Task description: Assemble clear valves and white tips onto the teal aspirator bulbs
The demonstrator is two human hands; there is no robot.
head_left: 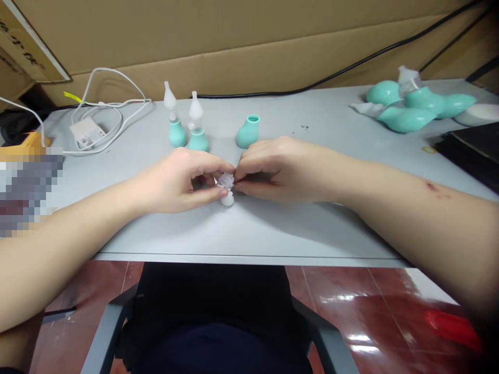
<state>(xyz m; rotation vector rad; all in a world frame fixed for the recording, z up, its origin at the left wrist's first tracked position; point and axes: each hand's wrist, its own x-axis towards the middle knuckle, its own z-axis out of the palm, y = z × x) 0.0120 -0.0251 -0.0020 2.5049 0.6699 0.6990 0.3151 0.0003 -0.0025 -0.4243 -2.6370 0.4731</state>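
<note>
A small clear plastic piece (226, 180) with a white bulbous tip (227, 199) below it is between my hands, just over the table. My left hand (187, 179) pinches it from the left with thumb and fingers. From the right, my right hand (273, 169) has its thumb and forefinger closed at the same piece; its fingertips partly hide what they grip. Beyond my right hand stands a mint-green squeeze bulb (248, 132) with an open neck. Farther left, two upright nasal aspirators, one (178, 132) beside the other (198, 140), carry clear collars and white tips.
More mint-green aspirators (409, 117) lie heaped at the back right, near a black flat object (475, 156). A white adapter (89, 133) with a coiled cable rests at the back left. A black cable (273, 94) runs along the cardboard wall. An office chair (214, 311) is below the table edge.
</note>
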